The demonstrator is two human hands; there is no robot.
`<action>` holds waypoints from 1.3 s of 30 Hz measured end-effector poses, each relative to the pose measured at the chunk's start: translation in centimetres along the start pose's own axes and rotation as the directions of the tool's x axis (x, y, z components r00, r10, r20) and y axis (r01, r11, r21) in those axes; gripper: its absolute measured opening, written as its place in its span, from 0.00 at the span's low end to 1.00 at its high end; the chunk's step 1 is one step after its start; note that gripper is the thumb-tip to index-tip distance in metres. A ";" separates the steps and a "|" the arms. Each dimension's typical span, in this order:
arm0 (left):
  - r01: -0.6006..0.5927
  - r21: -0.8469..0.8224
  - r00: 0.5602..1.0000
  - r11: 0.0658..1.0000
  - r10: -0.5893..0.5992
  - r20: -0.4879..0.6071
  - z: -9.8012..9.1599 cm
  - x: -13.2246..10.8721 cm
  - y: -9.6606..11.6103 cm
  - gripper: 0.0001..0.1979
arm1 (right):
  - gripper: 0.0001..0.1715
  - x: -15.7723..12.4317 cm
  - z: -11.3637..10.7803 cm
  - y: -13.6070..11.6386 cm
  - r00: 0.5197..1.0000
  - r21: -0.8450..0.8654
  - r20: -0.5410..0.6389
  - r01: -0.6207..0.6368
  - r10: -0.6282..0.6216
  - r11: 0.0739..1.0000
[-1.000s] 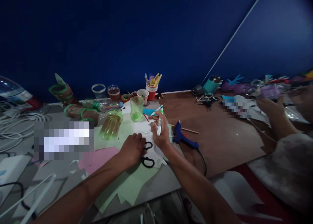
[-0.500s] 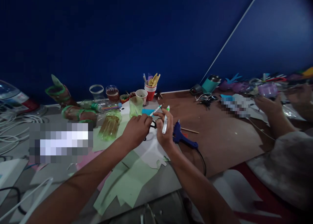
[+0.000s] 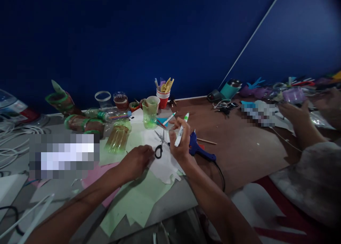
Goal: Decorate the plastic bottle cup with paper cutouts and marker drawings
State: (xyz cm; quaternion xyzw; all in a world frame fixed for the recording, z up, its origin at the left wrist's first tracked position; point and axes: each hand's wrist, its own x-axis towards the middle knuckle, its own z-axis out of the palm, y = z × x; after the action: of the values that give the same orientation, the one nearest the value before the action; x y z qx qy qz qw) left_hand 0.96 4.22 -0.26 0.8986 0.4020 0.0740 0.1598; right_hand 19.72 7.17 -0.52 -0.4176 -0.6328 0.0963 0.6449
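The fingers of the right hand (image 3: 182, 141) are clamped on a white marker (image 3: 180, 135). Those of the left hand (image 3: 140, 161) are bunched at a handle loop of the scissors (image 3: 162, 144); whether they grip it I cannot tell. The scissors, blades spread toward the far edge of the tabletop (image 3: 239, 148), sit between the hands, above white paper (image 3: 165, 169). Green paper (image 3: 149, 197) reaches toward the near edge. A blue glue gun (image 3: 199, 149) lies just beside the right hand.
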 end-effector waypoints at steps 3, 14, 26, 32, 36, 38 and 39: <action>-0.011 0.057 1.000 0.998 0.011 0.005 0.9 -1.7 -0.3 0.14 | 0.21 -0.5 0.5 -0.5 0.992 0.036 0.125 0.028 -0.032 0.999; 0.399 -0.093 0.917 0.912 -0.395 0.059 -0.3 -1.1 2.0 0.11 | 0.20 -1.1 1.1 -0.4 0.948 0.045 0.319 -0.022 0.007 0.999; 0.445 -0.895 0.705 -0.037 -0.601 0.376 -2.7 -1.1 2.3 0.17 | 0.28 -2.1 2.0 0.4 0.740 -0.309 0.651 0.055 0.169 0.950; 0.391 -0.871 0.704 -0.299 -0.512 0.492 -2.6 -0.9 2.2 0.08 | 0.30 -1.9 1.7 0.2 0.650 -0.444 0.731 0.224 0.207 0.867; 0.371 -0.882 0.688 -0.291 -0.551 0.472 -2.4 -0.8 1.8 0.05 | 0.25 -1.3 1.0 0.2 0.728 -0.577 0.618 0.165 0.296 0.800; 0.373 -0.887 0.677 -0.271 -0.574 0.460 -2.5 -0.9 1.6 0.06 | 0.25 -1.1 0.8 0.2 0.748 -0.599 0.586 0.141 0.311 0.788; 0.374 -0.888 0.674 -0.268 -0.579 0.459 -2.6 -1.0 1.6 0.06 | 0.25 -1.1 0.8 0.2 0.751 -0.592 0.584 0.134 0.309 0.795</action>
State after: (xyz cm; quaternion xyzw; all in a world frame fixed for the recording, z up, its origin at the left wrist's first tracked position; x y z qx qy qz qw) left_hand 0.68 3.07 2.73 0.2642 0.5586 0.3253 0.7158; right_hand 18.86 6.91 -1.56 -0.5696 -0.7923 0.0626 0.2096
